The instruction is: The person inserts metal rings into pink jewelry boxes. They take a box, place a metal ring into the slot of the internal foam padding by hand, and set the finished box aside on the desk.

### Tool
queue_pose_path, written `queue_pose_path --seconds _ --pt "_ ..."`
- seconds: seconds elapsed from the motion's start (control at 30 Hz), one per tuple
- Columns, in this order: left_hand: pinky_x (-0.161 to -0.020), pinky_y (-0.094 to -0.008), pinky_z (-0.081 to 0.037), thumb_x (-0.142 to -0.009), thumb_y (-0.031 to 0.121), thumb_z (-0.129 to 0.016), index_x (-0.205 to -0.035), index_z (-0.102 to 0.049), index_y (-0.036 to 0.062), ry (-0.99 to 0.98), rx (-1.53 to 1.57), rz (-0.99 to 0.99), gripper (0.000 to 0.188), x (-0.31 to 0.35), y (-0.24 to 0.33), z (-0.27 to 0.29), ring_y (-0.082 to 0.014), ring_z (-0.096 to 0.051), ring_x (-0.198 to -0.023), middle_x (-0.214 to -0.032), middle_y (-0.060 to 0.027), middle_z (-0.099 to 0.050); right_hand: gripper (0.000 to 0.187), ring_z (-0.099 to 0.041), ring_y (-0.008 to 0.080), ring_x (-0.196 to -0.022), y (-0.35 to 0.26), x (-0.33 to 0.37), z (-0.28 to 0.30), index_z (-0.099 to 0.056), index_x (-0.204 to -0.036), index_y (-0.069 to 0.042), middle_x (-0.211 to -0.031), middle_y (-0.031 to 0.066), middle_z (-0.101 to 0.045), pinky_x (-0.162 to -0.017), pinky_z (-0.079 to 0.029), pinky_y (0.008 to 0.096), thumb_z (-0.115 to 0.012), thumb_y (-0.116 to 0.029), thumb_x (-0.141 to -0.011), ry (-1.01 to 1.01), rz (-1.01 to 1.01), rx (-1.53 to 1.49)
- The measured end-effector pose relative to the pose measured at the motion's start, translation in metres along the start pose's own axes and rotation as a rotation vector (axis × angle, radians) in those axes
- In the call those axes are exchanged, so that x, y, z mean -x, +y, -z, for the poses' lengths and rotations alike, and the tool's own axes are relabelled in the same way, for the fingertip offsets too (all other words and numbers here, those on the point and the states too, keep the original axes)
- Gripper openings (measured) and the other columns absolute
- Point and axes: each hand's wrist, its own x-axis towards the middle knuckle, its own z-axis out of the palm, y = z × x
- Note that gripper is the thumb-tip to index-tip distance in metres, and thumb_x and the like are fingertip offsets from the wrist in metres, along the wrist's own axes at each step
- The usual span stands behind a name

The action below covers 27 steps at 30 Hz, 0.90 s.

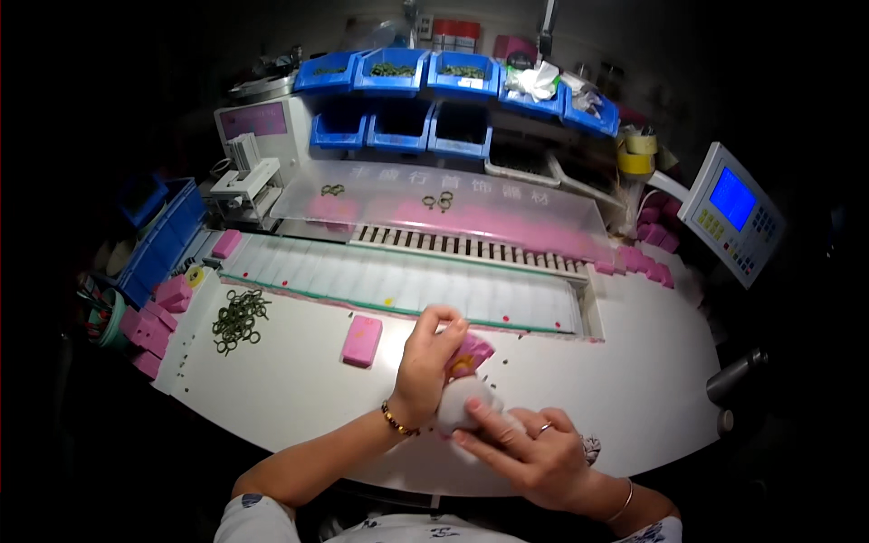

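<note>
Near the front edge of the white curved bench (299, 389), the left hand (425, 357) has its fingers curled and pressed together on a small pink rectangular block with a yellow mark (471, 351). It holds this block a little above the bench surface. The right hand (529, 443) is just beside it, and its fingers are closed around a soft white cloth-like bundle (466, 403) which touches the block from below. I cannot tell exactly what the white thing is.

I think the grip on the block is only by the fingertips, so the block could slip and drop on the bench if the bundle pushes it sideways. Many small dark specks (507, 348) lie on the bench around the hands; a falling block or a wide move of the wrist could scatter them toward the front edge.

A second flat pink rectangular block (362, 340) lies just to the left of the hands, and a heap of dark green rings (238, 320) lies near the left edge. A careless sweep of the left forearm could push either of them. The long white tray with narrow divisions (407, 285) along the back edge is apart from both hands.
</note>
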Motion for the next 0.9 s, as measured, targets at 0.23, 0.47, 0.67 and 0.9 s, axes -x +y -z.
queue_pose_path --seconds 0.23,0.47,0.67,0.9 --pt "-0.055 -0.033 -0.054 -0.102 0.034 -0.047 -0.106 -0.044 0.006 0.216 -0.061 -0.14 0.029 -0.022 0.006 0.024 -0.0212 -0.065 -0.064 -0.083 -0.0106 -0.059 0.042 -0.06 0.0153 -0.075 0.03 0.01 -0.011 -0.066 -0.123 -0.019 -0.136 0.0079 -0.059 -0.073 -0.04 0.0284 -0.064 -0.016 -0.08 -0.063 -0.195 0.107" --pt "-0.067 -0.0376 -0.057 -0.099 0.043 -0.051 -0.106 -0.054 0.0054 0.195 0.315 0.169 0.039 -0.019 0.02 0.033 -0.0231 -0.065 -0.081 -0.092 -0.0084 -0.059 0.045 -0.063 0.0247 -0.087 0.058 0.04 -0.031 -0.062 -0.122 -0.011 -0.132 0.014 -0.058 -0.081 -0.041 0.0364 -0.069 -0.012 -0.078 -0.209 -0.366 0.166" --pt "-0.086 -0.0349 -0.055 -0.1 0.026 -0.055 -0.109 -0.053 0.0068 -0.016 0.142 0.111 0.022 -0.006 0.004 0.021 -0.0212 -0.065 -0.092 -0.106 -0.0094 -0.061 0.053 -0.063 0.0249 -0.097 0.057 -0.006 -0.031 -0.057 -0.128 -0.006 -0.125 0.0139 -0.061 -0.081 -0.045 0.0344 -0.075 -0.016 -0.079 -0.033 -0.476 -0.455" --pt "-0.086 -0.0275 -0.05 -0.092 0.018 -0.069 -0.111 -0.056 0.0044 -0.181 -0.095 -0.051 0.026 0.008 -0.005 0.026 -0.0092 -0.06 -0.096 -0.101 -0.0037 -0.064 0.03 -0.064 0.0117 -0.082 0.042 -0.031 -0.066 -0.062 -0.106 0.0 -0.095 0.0072 -0.068 -0.066 -0.048 0.0242 -0.076 -0.016 -0.084 0.219 -0.637 -1.15"
